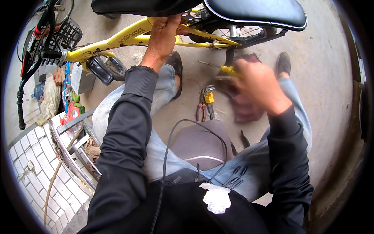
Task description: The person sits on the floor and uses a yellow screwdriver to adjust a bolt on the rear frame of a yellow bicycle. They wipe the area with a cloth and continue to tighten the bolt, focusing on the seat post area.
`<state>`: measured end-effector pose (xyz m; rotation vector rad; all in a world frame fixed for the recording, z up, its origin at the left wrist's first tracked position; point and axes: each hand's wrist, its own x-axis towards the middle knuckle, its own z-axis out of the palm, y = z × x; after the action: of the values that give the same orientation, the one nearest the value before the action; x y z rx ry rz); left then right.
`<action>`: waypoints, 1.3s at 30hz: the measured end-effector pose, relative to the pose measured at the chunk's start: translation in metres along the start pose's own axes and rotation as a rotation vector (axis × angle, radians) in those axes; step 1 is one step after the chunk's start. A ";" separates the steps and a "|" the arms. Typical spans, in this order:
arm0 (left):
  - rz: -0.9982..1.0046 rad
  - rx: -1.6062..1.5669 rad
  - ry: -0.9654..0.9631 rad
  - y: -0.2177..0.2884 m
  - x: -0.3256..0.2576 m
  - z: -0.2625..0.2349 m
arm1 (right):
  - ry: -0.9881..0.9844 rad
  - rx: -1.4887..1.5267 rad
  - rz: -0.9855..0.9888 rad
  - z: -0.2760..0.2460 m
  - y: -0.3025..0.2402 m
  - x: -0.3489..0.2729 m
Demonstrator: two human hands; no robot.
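A yellow bicycle frame [117, 39] runs across the top of the view. My left hand [160, 43] is closed around it just below the black saddle [136, 5]; part of the fingers is hidden behind the tube. My right hand [259, 84], smeared by motion, grips a screwdriver [229, 70] with a yellow handle, its thin shaft pointing left, apart from the bicycle. Beneath this hand lies a dark red cloth [247, 113]. Between my feet on the floor are pliers [201, 107] and a hex key set [209, 99] in a yellow holder.
A padded black rear seat [255, 13] sits over the spoked wheel. The handlebar [29, 74] and black basket [72, 33] are at the far left. A grey stool [194, 140] shows between my legs. Boxes, bags and a metal frame [64, 146] stand beside white tiles [35, 167].
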<state>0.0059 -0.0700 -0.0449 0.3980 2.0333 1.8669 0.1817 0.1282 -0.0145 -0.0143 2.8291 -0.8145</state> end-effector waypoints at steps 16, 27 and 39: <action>0.042 0.323 -0.216 0.006 0.001 -0.006 | 0.004 -0.005 -0.003 -0.001 0.000 0.001; 0.100 0.347 -0.029 -0.001 0.009 -0.004 | -0.012 0.015 0.005 0.001 -0.002 0.003; 0.027 0.266 -0.156 0.004 0.017 -0.005 | -0.021 -0.023 0.015 0.004 -0.001 0.004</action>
<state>-0.0117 -0.0673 -0.0418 0.6232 2.1814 1.5291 0.1783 0.1248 -0.0178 -0.0042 2.8156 -0.7743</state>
